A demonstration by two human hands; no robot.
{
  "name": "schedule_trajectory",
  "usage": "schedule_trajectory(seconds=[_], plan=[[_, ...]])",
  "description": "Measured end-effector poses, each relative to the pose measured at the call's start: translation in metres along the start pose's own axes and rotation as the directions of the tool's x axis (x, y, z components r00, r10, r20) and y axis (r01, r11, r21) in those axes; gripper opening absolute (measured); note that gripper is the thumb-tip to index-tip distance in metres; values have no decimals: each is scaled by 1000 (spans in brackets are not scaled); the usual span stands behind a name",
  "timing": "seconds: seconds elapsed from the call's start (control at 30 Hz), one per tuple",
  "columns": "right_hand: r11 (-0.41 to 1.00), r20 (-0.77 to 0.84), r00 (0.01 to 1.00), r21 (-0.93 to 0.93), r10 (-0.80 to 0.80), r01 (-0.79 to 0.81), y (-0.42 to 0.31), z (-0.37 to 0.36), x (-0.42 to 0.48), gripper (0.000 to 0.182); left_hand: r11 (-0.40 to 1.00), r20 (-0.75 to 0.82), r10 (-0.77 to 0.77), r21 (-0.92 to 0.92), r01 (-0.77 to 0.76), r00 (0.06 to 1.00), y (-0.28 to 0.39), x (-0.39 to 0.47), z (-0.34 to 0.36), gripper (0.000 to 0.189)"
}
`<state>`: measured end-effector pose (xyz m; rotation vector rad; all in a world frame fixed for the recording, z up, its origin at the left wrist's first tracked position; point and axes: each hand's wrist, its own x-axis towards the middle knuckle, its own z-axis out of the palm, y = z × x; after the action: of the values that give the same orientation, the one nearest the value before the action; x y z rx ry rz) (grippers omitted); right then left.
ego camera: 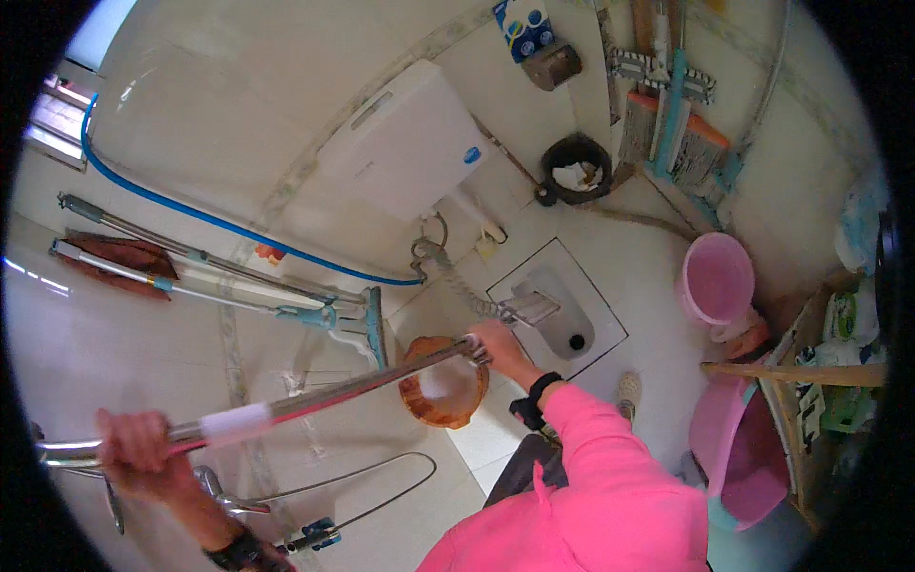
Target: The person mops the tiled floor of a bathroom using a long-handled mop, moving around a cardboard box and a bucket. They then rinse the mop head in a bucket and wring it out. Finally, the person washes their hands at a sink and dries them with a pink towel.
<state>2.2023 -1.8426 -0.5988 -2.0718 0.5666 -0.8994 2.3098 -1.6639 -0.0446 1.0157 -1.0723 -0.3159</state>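
Note:
My left hand (136, 450), at the far left, is closed around a shiny metal pole (343, 390), which slants up to the right and bears a pale sleeve or label. My right hand (497, 347) holds a metal fitting at the pole's other end. Just beyond it, a rectangular silvery piece (532, 309) lies over the squat toilet pan (586, 314); whether it joins the fitting cannot be told. A corrugated hose (454, 275) runs down to this spot. Beneath the pole stands an orange-brown basin (411, 393) with pale contents.
A white cistern (407, 143) and blue hose (250, 236) are on the wall. Mops (675, 121) and a black waste bin (547, 154) stand in the corner. Squeegee (376, 325), shower mixer tap (229, 493), pink bucket (717, 279) and pink tub (758, 486) flank the person.

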Motion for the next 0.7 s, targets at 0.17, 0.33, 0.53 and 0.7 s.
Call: schedule_trajectory(seconds=[0.17,0.33,0.53,0.7], plan=[[988,-89,995,145,-36,49,-104,-43,54,44,986,48,-168,-12,169,985,-153,-41,28,22],[996,-157,988,90,-10,24,-109,-54,66,48,951,305,-304,45,305,902,-207,-32,62,21],[997,-262,965,77,22,-2,-117,-54,65,54,951,286,-297,6,308,911,-225,-42,72,22],[987,-181,982,140,-55,81,-124,-79,72,47,967,-49,-255,-40,253,966,-232,-50,79,20]])
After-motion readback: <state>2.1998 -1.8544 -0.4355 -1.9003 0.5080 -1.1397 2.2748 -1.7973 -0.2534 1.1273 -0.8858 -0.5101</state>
